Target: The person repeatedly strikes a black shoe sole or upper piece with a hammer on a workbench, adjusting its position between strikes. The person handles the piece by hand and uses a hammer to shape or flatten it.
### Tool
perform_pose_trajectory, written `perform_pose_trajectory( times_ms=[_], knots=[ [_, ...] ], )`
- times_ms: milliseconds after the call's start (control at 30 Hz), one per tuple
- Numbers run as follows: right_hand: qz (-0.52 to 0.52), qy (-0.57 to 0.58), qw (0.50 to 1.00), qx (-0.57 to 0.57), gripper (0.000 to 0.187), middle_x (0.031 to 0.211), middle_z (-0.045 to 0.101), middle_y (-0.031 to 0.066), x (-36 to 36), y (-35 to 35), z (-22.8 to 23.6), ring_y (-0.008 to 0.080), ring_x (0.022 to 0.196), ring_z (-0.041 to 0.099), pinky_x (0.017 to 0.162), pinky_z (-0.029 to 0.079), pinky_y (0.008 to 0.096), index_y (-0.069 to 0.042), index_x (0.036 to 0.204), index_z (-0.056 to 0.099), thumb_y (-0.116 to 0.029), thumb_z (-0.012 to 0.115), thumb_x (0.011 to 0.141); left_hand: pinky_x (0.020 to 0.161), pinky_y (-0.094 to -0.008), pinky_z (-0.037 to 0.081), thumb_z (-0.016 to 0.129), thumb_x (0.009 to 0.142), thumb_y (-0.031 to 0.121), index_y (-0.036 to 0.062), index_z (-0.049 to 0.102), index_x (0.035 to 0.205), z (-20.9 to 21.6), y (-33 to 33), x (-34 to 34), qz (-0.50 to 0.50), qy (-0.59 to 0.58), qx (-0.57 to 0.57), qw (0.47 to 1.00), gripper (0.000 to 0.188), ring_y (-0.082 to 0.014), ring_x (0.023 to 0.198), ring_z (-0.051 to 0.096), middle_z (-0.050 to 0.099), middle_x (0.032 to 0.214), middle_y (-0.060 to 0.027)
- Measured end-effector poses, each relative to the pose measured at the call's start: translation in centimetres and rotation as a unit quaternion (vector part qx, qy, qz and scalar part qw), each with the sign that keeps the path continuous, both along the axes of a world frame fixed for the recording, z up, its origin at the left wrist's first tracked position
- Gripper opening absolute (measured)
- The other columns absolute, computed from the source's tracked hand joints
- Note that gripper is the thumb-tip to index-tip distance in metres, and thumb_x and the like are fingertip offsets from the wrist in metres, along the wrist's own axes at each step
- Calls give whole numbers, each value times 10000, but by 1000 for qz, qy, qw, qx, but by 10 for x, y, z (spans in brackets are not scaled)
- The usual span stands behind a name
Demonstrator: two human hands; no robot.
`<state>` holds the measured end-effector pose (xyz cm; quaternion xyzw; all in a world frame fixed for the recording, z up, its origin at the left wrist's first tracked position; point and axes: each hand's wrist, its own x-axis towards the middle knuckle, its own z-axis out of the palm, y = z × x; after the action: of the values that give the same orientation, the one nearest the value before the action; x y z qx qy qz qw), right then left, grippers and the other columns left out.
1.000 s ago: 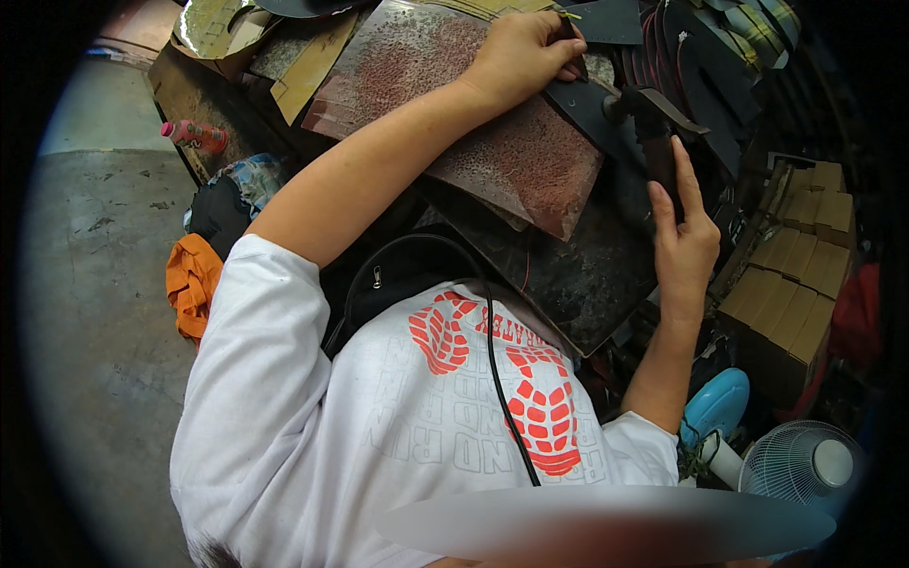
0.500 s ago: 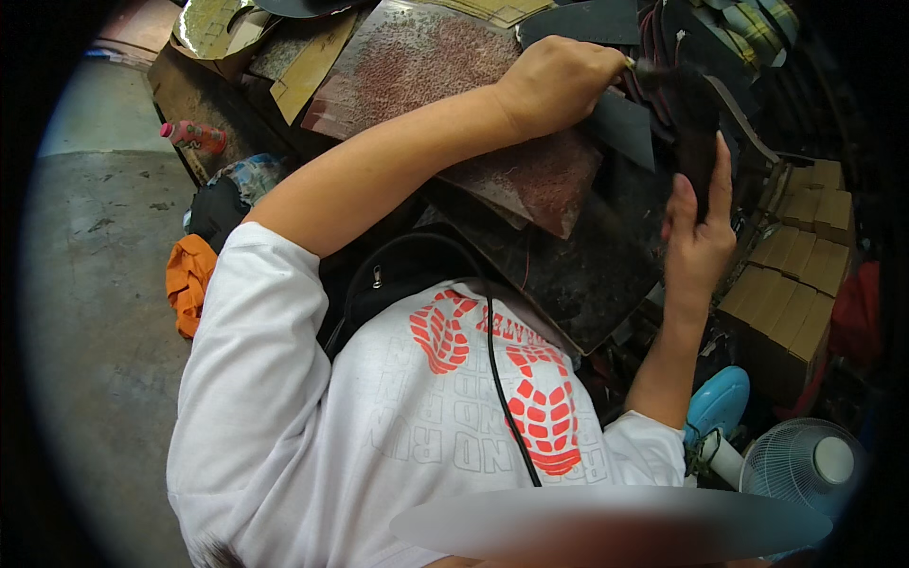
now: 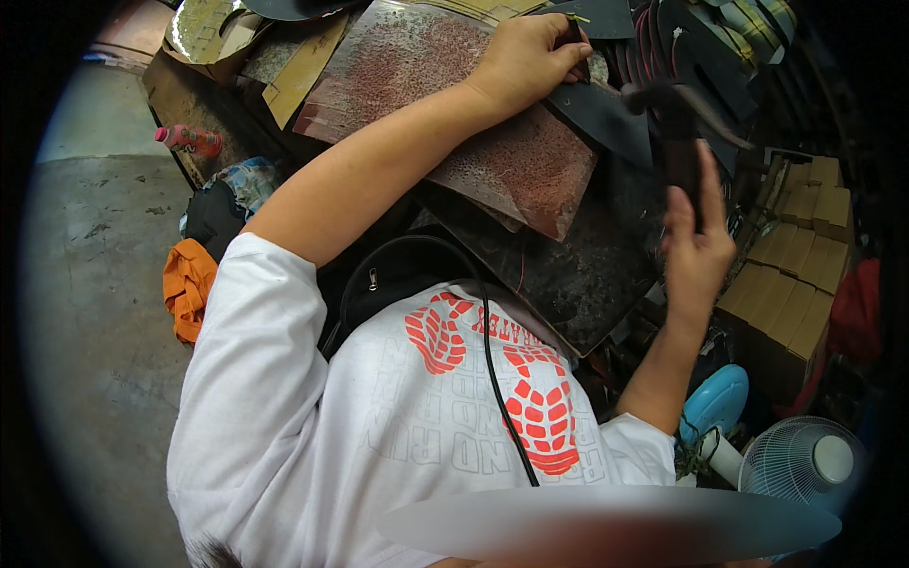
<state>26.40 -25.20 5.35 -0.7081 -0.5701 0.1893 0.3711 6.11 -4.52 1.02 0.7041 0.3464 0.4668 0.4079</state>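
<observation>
My left hand (image 3: 530, 59) is closed around a thin dark rod with a yellow end (image 3: 574, 28); its exact kind does not show. A black flat sheet piece (image 3: 606, 121) lies just beside these fingers, over the pitted red-brown board (image 3: 426, 76). On the right, my right hand (image 3: 699, 241) grips the dark handle of a hammer (image 3: 680, 156). The hammer's head is up, smeared by motion, a short way right of my left hand. Behind it sits a stack of dark sheets with reddish edges (image 3: 653, 43).
Stacked tan boxes (image 3: 781, 275) stand at the right, above a white fan (image 3: 800, 464) and a blue round object (image 3: 715, 402). Yellow cut pieces (image 3: 308, 71) lie far left. A pink-capped bottle (image 3: 189, 140) and orange cloth (image 3: 189, 289) are at the left.
My left hand has moved left and farther away with the rod, and the rod's yellow end now points up past the fingers. The hammer in my right hand has swung lower and to the left.
</observation>
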Motion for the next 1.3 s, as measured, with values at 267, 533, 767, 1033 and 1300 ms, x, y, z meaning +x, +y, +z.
perform_pose_trajectory(
  times_ms=[267, 533, 767, 1033, 1300],
  knots=[
    [-65, -47, 917, 392, 764, 758, 568, 183, -13, -9, 122, 212, 567, 519, 487, 413, 290, 85, 926, 590, -678, 559, 910, 675, -382, 559, 708, 875, 187, 34, 694, 957, 4, 1, 2, 13, 115, 269, 956, 174, -314, 757, 708, 707, 795, -134],
    [-10, -90, 990, 104, 478, 822, 677, 88, -11, 11, 12, 93, 566, 566, 507, 426, 223, -51, 1428, 537, -245, 637, 1002, 669, -408, 553, 686, 875, 179, 37, 670, 910, 6, -6, 10, 52, 117, 297, 946, 147, -338, 752, 695, 688, 765, -151],
    [-17, 282, 956, 80, 433, 944, 679, 58, -22, 33, -18, 61, 563, 539, 498, 472, 226, 14, 1364, 551, -234, 615, 1015, 642, -352, 549, 701, 878, 164, 9, 683, 926, 1, 3, 7, -5, -10, 28, 1000, 163, -250, 679, 712, 706, 755, -142],
    [69, 254, 962, 70, 430, 889, 646, 16, -58, 54, -25, 58, 553, 542, 498, 453, 226, -1, 1370, 552, -235, 617, 1015, 646, -292, 528, 614, 969, 109, -6, 628, 927, 35, 22, -32, 55, -52, -23, 997, 123, -128, 686, 634, 669, 761, -54],
    [14, -116, 993, 23, 471, 1061, 730, 172, -44, 30, 5, 288, 825, 733, 706, 549, 371, -203, 1438, 532, -259, 640, 984, 631, -258, 537, 642, 954, 91, -4, 648, 925, 23, 9, -44, -32, -13, -83, 996, 99, -106, 694, 650, 677, 778, -45]
  ],
)
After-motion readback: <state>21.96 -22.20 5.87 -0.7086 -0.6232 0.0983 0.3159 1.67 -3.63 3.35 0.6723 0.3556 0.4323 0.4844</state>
